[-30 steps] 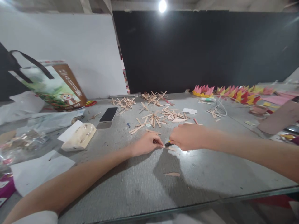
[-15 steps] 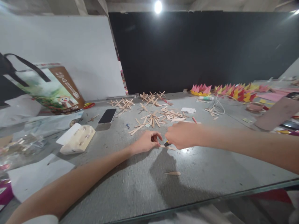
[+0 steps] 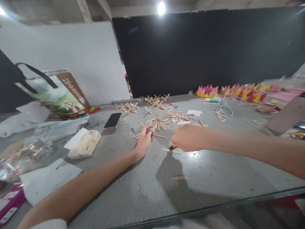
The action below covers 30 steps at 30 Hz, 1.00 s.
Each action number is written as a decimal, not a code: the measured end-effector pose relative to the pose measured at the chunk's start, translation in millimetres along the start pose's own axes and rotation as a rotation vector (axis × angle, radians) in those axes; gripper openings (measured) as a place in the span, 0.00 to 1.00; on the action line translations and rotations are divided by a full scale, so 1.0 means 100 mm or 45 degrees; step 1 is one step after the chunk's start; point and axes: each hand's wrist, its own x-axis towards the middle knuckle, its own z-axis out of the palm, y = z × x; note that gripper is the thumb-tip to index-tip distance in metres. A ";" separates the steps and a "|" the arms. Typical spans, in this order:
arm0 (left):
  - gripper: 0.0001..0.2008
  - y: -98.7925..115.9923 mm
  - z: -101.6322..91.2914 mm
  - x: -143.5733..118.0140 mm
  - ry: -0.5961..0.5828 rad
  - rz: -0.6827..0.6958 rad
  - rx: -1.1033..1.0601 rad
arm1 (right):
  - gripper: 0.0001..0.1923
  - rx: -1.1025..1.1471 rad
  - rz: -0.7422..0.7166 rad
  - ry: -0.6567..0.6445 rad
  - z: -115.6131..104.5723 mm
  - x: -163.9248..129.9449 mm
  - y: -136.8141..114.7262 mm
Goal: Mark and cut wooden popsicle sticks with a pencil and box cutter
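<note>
My right hand is closed around a utility knife, of which a dark tip with a bit of yellow shows below the fingers. The tip is at a flat wooden craft stick lying on the grey table. To the left, my left hand has curled fingers at the front of the stick pile. Another craft stick juts out to the right from under its fingers and seems to be in its grip. Nearer me lies a short pointed piece of stick.
Beyond the hands are piles of crossed craft sticks. A phone, a tissue pack and a printed bag stand to the left. Folded paper crowns, a glue stick and a white cable are at the back right.
My left hand has moved left and away from me, off the craft stick by the knife to the pile. My right hand keeps its place with the utility knife.
</note>
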 end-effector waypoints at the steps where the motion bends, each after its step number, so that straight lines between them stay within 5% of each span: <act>1: 0.09 -0.03 -0.01 0.03 0.043 -0.018 -0.033 | 0.14 -0.037 0.044 0.002 -0.03 -0.02 0.02; 7: 0.17 0.04 0.00 0.20 0.061 -0.009 -0.083 | 0.23 0.140 0.443 0.399 0.00 -0.17 0.27; 11: 0.27 0.23 0.13 0.22 -0.225 0.262 0.130 | 0.27 0.424 0.563 0.569 0.32 -0.14 0.39; 14: 0.29 0.32 0.29 0.17 -0.348 0.397 0.237 | 0.27 0.542 0.552 0.615 0.57 -0.07 0.43; 20: 0.40 0.26 0.52 0.17 -0.345 0.506 0.252 | 0.25 0.702 0.474 0.729 0.77 -0.03 0.42; 30: 0.39 0.03 0.50 0.17 -0.371 0.243 0.149 | 0.25 0.792 0.430 0.720 0.87 0.03 0.26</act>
